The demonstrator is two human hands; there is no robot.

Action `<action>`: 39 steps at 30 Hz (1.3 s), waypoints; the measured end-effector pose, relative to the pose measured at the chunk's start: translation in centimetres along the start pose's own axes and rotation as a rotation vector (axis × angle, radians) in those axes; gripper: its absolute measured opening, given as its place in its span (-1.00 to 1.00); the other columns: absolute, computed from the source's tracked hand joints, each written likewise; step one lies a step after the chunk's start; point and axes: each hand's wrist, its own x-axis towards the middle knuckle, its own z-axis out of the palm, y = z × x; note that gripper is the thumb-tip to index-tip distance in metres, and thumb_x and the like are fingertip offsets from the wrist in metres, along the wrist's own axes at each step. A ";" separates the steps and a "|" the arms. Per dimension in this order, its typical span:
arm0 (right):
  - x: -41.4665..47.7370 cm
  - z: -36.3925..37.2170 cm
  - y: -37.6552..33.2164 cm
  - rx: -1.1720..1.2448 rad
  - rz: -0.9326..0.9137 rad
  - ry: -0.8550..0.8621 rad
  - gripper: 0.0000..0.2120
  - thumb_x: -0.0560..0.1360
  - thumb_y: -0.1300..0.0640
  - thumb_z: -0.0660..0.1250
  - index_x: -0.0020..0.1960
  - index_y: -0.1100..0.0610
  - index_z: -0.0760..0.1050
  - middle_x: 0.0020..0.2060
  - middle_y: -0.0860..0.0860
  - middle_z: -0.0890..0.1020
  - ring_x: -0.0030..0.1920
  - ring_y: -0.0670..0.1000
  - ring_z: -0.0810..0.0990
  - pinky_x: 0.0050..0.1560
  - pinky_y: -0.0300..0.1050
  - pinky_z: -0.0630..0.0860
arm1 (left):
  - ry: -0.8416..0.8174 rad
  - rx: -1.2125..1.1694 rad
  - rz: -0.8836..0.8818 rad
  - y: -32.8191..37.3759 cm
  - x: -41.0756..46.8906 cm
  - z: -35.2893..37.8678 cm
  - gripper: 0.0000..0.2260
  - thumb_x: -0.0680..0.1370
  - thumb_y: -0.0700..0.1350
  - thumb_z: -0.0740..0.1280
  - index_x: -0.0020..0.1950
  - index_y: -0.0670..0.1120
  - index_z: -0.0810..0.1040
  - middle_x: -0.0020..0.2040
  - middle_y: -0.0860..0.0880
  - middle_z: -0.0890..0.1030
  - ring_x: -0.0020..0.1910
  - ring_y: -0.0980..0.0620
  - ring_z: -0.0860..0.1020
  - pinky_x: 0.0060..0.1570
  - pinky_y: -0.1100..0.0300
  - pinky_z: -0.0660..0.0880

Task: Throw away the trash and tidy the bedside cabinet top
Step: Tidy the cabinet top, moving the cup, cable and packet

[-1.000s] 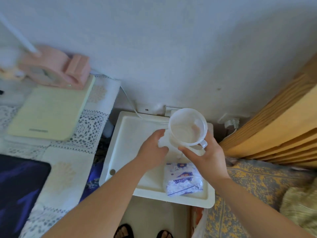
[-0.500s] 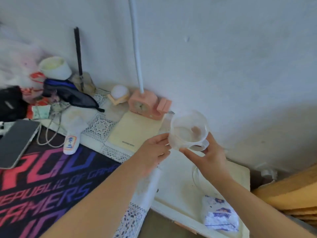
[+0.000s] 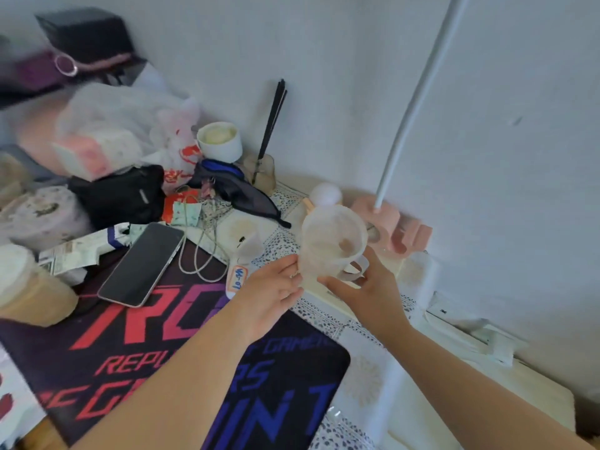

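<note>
Cup (image 3: pixel 332 243), a cloudy clear plastic one with a side handle, was up in the air between both hands, above the lace-patterned cloth (image 3: pixel 321 315) near the back edge of the desk. The right hand (image 3: pixel 363 287) held it from below and the handle side, fingers curled about the handle and base. The left hand (image 3: pixel 271 287) touched the opposite wall with its fingertips (image 3: pixel 293 264), the other fingers loosely spread. The cup's long axis ran tilted, its mouth turned toward the camera and slightly left, so it lay just ahead of both sets of fingers; the right hand seemed to carry it.

Beyond the hands, a pink lamp base (image 3: pixel 389 224) stood at the wall. Left of them a dark phone (image 3: pixel 143 264) lay on a black mat (image 3: pixel 181 362) printed "REPUBLIC OF GAMERS" in part. A small white device (image 3: pixel 238 274) bore a handwritten tag, too blurred to read surely.
</note>
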 end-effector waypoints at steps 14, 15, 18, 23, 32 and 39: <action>3.3 4.9 0.7 0.047 0.084 -0.044 -0.49 0.30 0.06 0.55 0.19 -0.12 0.46 -0.05 -0.16 0.67 -0.10 -0.20 0.66 -0.14 -0.36 0.54 | 0.102 -0.034 0.051 0.3 1.2 -2.3 -0.39 0.49 -0.44 0.18 0.51 -0.10 0.18 0.49 0.01 0.26 0.42 0.11 0.25 0.42 0.14 0.18; 3.5 5.0 0.8 0.047 0.091 -0.045 -0.50 0.30 0.06 0.56 0.19 -0.11 0.47 -0.05 -0.16 0.67 -0.10 -0.20 0.66 -0.14 -0.36 0.54 | 0.097 -0.027 0.056 0.2 1.3 -2.4 -0.39 0.49 -0.43 0.19 0.51 -0.09 0.18 0.47 0.03 0.29 0.39 0.13 0.28 0.44 0.14 0.17; 3.8 5.1 0.9 0.041 0.103 -0.040 -0.53 0.30 0.05 0.55 0.15 -0.09 0.48 -0.08 -0.14 0.68 -0.12 -0.21 0.66 -0.18 -0.42 0.51 | 0.054 -0.021 0.062 0.0 1.6 -2.3 -0.43 0.49 -0.42 0.20 0.46 -0.06 0.24 0.28 0.12 0.47 0.16 0.24 0.44 0.42 0.16 0.20; 4.2 5.4 1.2 0.008 0.105 -0.056 -0.56 0.30 0.07 0.55 0.13 -0.08 0.49 -0.10 -0.13 0.68 -0.13 -0.21 0.66 -0.11 -0.30 0.55 | 0.058 0.251 0.102 -0.4 2.1 -1.9 -0.29 0.26 -0.20 0.35 0.42 0.04 0.32 0.34 0.06 0.48 0.25 0.21 0.43 0.23 0.22 0.31; 4.4 5.9 1.6 -0.098 0.038 -0.064 -0.43 0.29 -0.04 0.51 0.25 -0.13 0.41 -0.09 -0.13 0.67 -0.10 -0.12 0.65 0.00 -0.02 0.59 | 0.075 0.436 0.126 -1.4 2.5 -1.6 -0.17 0.38 -0.25 0.31 0.48 0.29 -0.01 0.44 0.17 0.26 0.38 0.14 0.27 0.38 0.03 0.27; 3.8 6.4 1.7 -0.041 0.044 -0.046 -0.40 0.35 -0.02 0.49 0.33 -0.14 0.35 -0.05 -0.17 0.66 -0.06 -0.22 0.62 0.00 -0.23 0.55 | 0.121 0.516 0.150 -2.1 3.0 -1.4 -0.13 0.29 -0.16 0.31 0.46 0.32 -0.03 0.51 0.10 0.17 0.45 0.06 0.22 0.41 -0.06 0.27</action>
